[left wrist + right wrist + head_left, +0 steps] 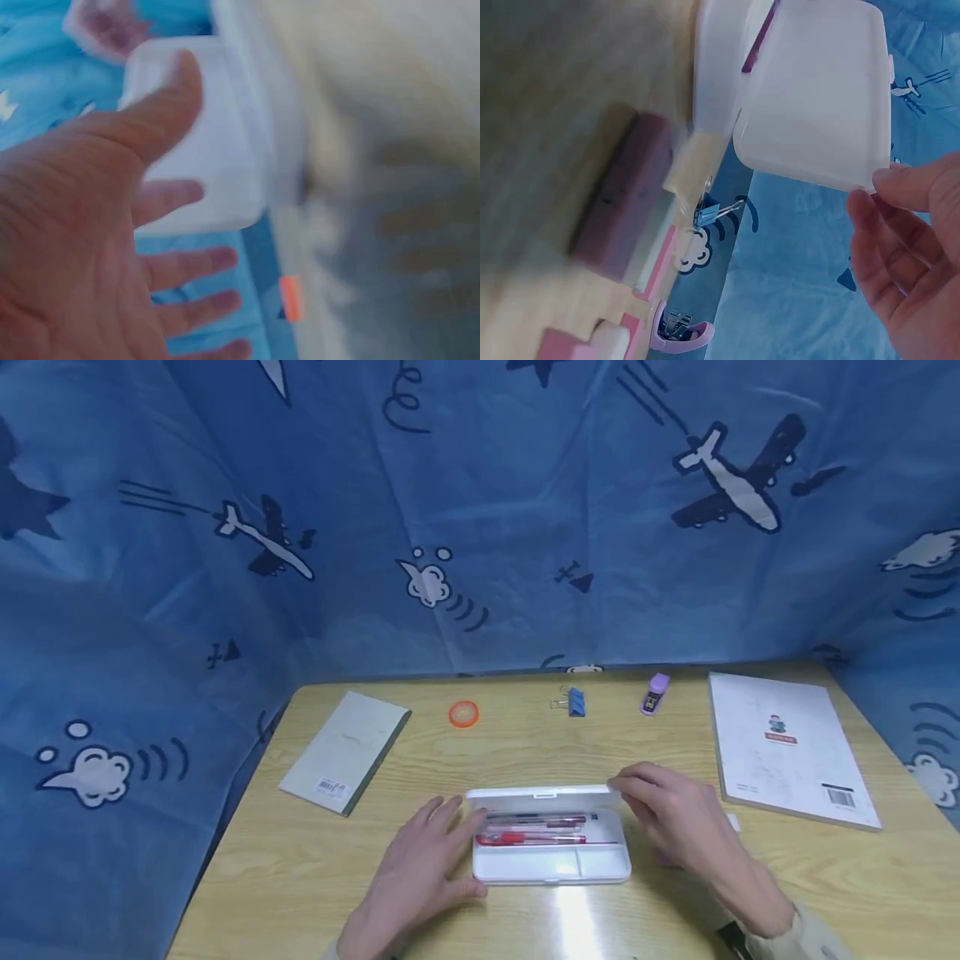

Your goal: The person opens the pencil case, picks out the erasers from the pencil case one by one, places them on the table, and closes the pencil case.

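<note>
A white pencil case (525,864) lies on the table with its lid (817,90) raised. Inside are several pens, one of them a red pen (517,839), beside a bare front compartment. My right hand (678,814) pinches the lid's right corner between thumb and fingertips, which the right wrist view shows closely. At the case's left end, my left hand (420,864) has its fingers spread and extended, thumb near the front left corner. In the left wrist view the left hand (82,202) overlaps the white lid, its fingers straight and curled round nothing.
Toward the back lie an orange ring-shaped item (463,714), a blue binder clip (575,702) and a purple glue-like tube (655,694). A notebook (345,752) is at left, a white book (791,752) at right. A dark pink block (626,195) lies near the right hand.
</note>
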Action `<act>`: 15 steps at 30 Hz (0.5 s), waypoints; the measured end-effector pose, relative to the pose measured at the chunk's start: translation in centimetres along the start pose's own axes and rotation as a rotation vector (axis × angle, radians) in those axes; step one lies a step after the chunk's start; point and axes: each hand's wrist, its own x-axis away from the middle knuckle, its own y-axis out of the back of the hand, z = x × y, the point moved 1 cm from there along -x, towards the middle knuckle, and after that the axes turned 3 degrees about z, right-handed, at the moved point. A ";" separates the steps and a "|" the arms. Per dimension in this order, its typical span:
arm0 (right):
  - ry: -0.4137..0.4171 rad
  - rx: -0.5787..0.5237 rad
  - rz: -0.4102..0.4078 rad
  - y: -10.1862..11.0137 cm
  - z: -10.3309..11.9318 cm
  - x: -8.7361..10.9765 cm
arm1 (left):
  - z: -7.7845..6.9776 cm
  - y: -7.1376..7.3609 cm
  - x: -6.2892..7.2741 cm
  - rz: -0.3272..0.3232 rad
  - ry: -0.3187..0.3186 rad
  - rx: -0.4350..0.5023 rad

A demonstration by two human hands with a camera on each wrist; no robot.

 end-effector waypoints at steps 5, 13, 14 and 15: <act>0.034 -0.010 0.061 0.8 0.8 1.6 | 0.7 2.5 0.1 -0.118 -0.039 0.126; 0.008 -0.043 0.147 0.5 2.0 3.4 | 1.1 0.9 -3.1 -0.023 -0.004 0.234; -0.011 -0.044 0.168 0.4 2.1 3.4 | 1.1 0.5 -3.4 0.008 -0.007 0.232; -0.036 -0.038 0.196 0.2 2.2 3.4 | 1.1 0.0 -3.7 0.038 -0.005 0.228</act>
